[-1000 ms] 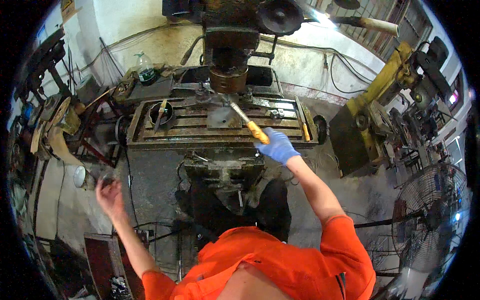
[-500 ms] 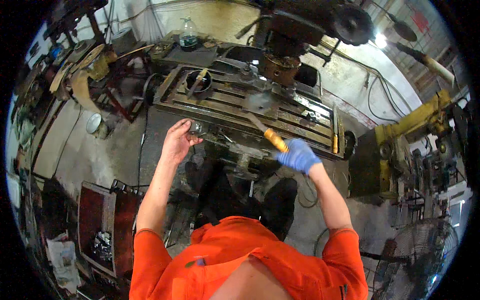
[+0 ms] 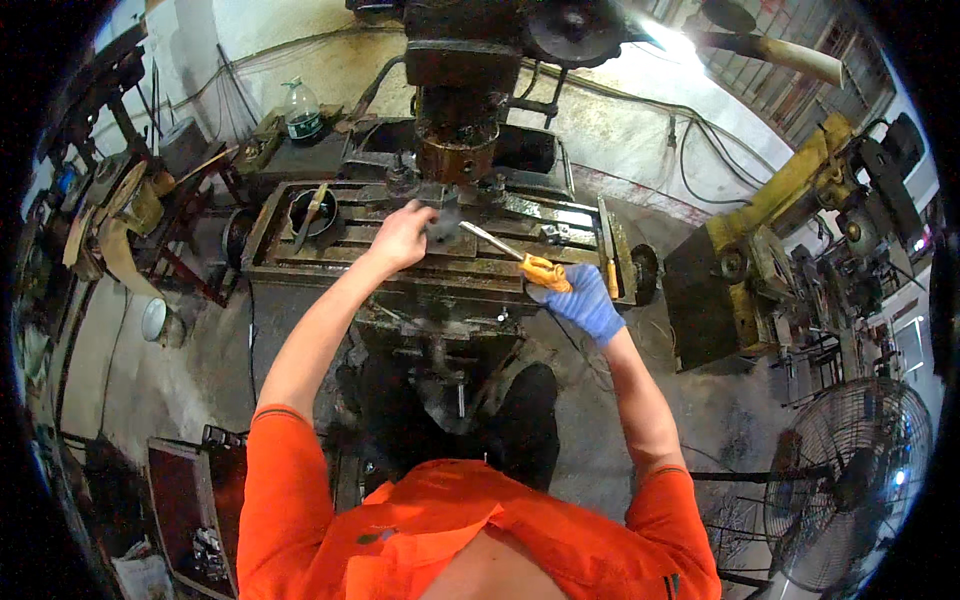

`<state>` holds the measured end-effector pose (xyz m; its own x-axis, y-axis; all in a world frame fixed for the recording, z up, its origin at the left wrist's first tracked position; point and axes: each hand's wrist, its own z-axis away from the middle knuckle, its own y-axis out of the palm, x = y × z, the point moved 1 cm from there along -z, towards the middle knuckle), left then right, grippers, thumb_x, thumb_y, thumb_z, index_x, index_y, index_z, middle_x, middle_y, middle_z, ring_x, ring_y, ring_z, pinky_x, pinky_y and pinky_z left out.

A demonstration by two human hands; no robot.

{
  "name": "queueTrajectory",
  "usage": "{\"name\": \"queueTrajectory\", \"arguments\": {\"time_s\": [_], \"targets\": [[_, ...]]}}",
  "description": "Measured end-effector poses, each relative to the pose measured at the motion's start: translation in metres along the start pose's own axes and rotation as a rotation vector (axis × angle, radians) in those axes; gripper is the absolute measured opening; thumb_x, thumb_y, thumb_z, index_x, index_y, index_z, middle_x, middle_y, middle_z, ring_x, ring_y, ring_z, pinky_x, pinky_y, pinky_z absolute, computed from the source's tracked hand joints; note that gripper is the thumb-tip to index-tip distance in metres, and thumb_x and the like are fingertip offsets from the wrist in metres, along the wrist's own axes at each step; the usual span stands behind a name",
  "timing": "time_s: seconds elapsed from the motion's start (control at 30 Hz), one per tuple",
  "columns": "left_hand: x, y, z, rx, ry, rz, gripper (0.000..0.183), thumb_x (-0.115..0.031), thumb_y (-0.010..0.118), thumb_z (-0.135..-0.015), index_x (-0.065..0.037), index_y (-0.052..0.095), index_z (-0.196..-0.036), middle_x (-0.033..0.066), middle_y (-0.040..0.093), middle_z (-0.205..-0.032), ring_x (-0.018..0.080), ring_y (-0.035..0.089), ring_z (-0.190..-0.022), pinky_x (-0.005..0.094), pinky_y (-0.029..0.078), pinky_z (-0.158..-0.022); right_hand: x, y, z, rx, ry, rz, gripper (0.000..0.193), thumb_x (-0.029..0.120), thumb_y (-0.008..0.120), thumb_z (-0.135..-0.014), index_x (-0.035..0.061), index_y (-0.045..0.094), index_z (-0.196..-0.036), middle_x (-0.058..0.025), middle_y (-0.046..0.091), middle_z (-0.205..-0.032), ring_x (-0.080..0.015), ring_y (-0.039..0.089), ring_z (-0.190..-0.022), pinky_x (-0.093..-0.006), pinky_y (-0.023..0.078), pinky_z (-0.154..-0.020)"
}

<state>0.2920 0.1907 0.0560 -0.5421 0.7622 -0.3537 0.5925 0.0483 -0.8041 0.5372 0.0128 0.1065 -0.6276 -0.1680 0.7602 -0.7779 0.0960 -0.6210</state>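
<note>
My bare left hand [image 3: 405,236] reaches over the slotted machine table [image 3: 345,252], its fingers curled closed. At the fingertips a small grey metal part [image 3: 441,226] shows, blurred, below the machine's spindle head [image 3: 457,158]. In a blue glove, my right hand [image 3: 583,300] is closed round the yellow handle of a long tool [image 3: 545,272] with a slim metal shaft. Its shaft points up and left, its tip close to the metal part. Whether the two touch I cannot tell.
On the table's left end stands a dark round pot [image 3: 325,218] with a brush [image 3: 312,212] across it. A second yellow-handled tool [image 3: 611,262] lies at the right end. A clear bottle [image 3: 302,112] stands behind, a fan [image 3: 850,485] at right, a bucket [image 3: 160,322] on the left floor.
My left hand has moved forward over the table with the metal part. My right hand has raised the yellow-handled tool toward it. The view has shifted, too.
</note>
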Motion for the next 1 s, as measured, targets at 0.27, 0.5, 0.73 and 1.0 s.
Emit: {"name": "queueTrajectory", "arguments": {"time_s": [0.27,0.5,0.73,1.0], "targets": [[0.015,0.033,-0.029,0.193,0.070,-0.132,0.042,0.001,0.054,-0.066,-0.008,0.052,-0.107,0.0178,0.049,-0.098,0.0364,0.052,-0.089,0.0434,0.043,-0.077,-0.077,0.060,-0.021,0.181,0.186,0.278,0.042,0.045,0.067,-0.066,0.0081,0.066,-0.088,-0.0119,0.065,-0.079,-0.0261,0.062,-0.073,-0.0322,0.048,-0.066],[0.004,0.025,-0.016,0.058,-0.063,-0.393,0.036,-0.012,0.061,-0.070,-0.009,0.052,-0.104,0.0132,0.054,-0.091,0.0301,0.054,-0.085,0.0398,0.042,-0.072,-0.077,0.079,0.011,0.094,0.391,0.354,0.040,0.046,0.061,-0.069,0.0143,0.064,-0.093,-0.0128,0.063,-0.080,-0.0299,0.060,-0.078,-0.0371,0.047,-0.069],[0.015,0.043,-0.027,-0.003,-0.081,-0.267,0.022,-0.015,0.060,-0.072,-0.007,0.057,-0.093,0.0138,0.059,-0.082,0.0315,0.057,-0.077,0.0411,0.044,-0.072,-0.078,0.061,0.069,-0.109,0.445,-0.052,0.039,0.024,0.069,-0.069,-0.0001,0.061,-0.099,-0.0145,0.064,-0.091,-0.0191,0.061,-0.085,-0.0284,0.047,-0.076],[0.008,0.061,-0.053,-0.063,-0.277,-0.298,0.030,-0.022,0.060,-0.074,-0.004,0.053,-0.097,0.0148,0.061,-0.077,0.0317,0.060,-0.072,0.0408,0.047,-0.065,-0.103,0.011,0.130,-0.295,0.546,-0.219,0.026,0.006,0.067,-0.071,-0.0025,0.063,-0.095,-0.0060,0.065,-0.083,-0.0106,0.058,-0.073,-0.0243,0.046,-0.066]]}}
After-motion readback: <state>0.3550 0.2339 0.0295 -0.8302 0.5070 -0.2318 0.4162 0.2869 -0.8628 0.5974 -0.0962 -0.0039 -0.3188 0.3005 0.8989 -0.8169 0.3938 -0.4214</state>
